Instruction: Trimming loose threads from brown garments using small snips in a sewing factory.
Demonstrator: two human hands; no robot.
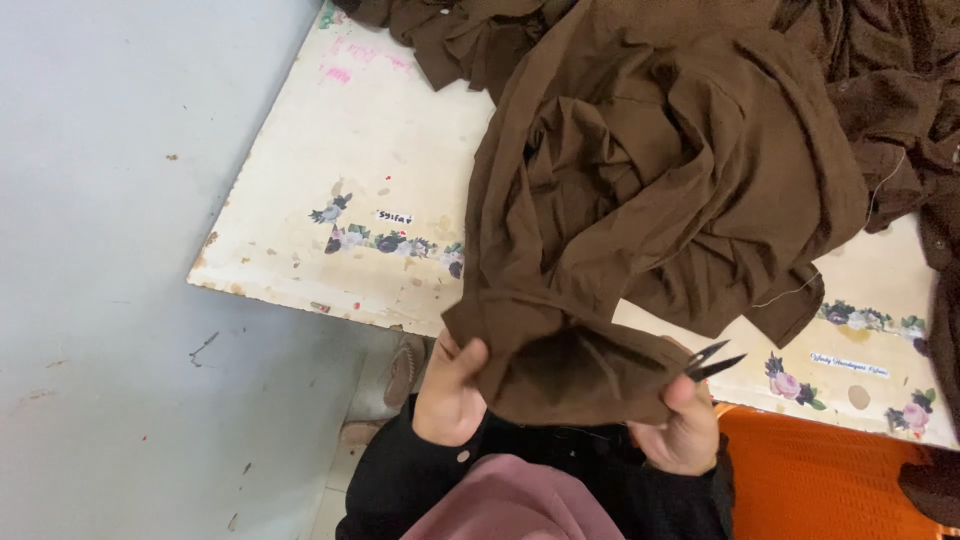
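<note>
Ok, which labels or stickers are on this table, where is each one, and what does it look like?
Small white label: left part of the cream table, above a floral strip; narrow rectangle, dark writing.
Long white label: right table edge, near the right hand with its snips; thin, slanted, dark script.
Floral stickers: along the front edge; grey-blue and pink blooms.
Pink writing: far left corner, faded.

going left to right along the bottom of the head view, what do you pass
grey floor → left hand gripping the brown cloth's edge → folded brown cloth → right hand with small black snips → orange mesh surface
</note>
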